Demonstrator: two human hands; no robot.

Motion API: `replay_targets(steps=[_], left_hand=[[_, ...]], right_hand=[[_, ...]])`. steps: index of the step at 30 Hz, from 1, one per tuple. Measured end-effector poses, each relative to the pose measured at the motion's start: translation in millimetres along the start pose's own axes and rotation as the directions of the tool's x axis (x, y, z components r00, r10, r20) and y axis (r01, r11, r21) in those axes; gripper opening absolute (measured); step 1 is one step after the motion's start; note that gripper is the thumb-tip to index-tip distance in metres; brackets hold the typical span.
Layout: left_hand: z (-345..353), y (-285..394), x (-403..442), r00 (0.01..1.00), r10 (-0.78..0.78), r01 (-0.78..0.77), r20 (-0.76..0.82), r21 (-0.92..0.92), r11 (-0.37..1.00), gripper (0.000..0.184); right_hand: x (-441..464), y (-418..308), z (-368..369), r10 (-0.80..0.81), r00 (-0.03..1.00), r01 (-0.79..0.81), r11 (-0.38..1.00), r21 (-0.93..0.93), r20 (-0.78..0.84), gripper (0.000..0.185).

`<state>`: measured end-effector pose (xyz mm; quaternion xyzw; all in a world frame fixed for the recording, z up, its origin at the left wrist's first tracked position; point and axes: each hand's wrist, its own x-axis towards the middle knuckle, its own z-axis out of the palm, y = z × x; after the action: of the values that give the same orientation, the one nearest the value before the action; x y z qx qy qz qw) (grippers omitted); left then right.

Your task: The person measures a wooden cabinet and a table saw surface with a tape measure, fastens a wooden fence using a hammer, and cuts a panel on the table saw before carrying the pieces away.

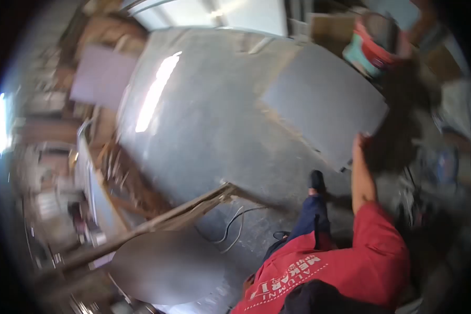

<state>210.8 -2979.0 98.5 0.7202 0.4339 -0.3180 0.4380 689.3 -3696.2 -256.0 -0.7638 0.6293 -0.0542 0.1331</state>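
My right hand [360, 141] grips the near right edge of a flat grey board [327, 99], its fingers closed round that edge. The board is tilted over the floor, and its left edge looks rough. My right arm reaches forward from the red shirt [350, 256]. Only a small patch of skin at the shirt's left side, apparently part of my left hand [248, 281], shows. Its fingers are hidden. My foot in a black sandal [317, 181] is on the floor just short of the board.
A red and green bucket [369, 49] stands beyond the board. Long wooden pieces [157, 222] cross the lower left, near a loose cable [238, 222]. Scrap wood [123, 178] and a pale purple panel [102, 76] lie left of the grey floor [204, 104]. A blurred oval hides part of the lower left.
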Motion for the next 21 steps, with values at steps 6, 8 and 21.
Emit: replay_targets(steps=[6, 8, 21], left_hand=[[39, -21, -31, 0.987, -0.145, 0.103, -0.067, -0.431, 0.896, 0.048], [49, -47, -23, 0.992, -0.1, 0.037, -0.073, -0.59, 0.806, 0.047], [71, -300, -8, 0.822, -0.524, -0.08, -0.224, -0.956, 0.284, 0.039]], right_hand=[[-125, 1, -78, -0.499, 0.746, 0.486, 0.861, 0.152, 0.442, 0.046], [-189, 24, -72, -0.522, 0.689, 0.594, 0.804, 0.021, 0.502, 0.041], [-675, 85, -119, -0.262, -0.576, 0.809, -0.043, 0.586, 0.775, 0.026]])
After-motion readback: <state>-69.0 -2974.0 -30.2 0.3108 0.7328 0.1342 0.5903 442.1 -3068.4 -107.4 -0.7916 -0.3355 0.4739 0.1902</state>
